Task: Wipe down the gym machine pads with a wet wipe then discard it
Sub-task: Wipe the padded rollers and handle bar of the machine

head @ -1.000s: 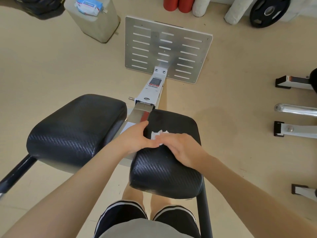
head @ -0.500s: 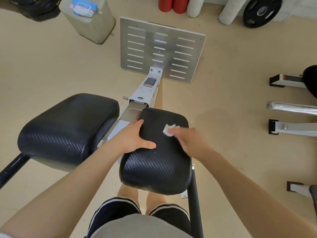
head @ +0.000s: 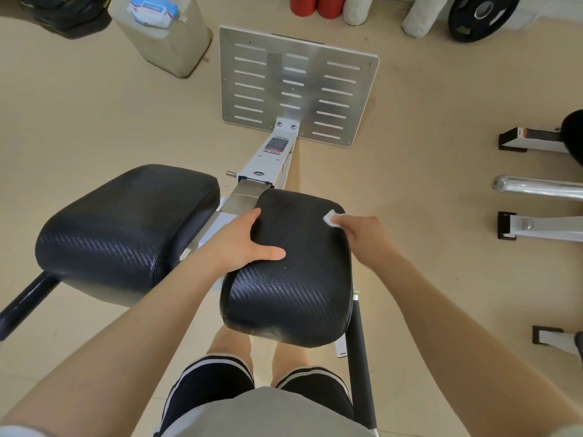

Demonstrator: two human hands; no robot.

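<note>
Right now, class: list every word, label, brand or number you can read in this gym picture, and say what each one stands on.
None can be read.
Red and black sticker on the machine's white beam: print too small.
Blue and white wipes pack on the beige bin: lettering blurred.
Weight plate by the wall: no legible marking.

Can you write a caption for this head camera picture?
Right hand wipes the right pad with a wet wipe; left hand steadies it.
</note>
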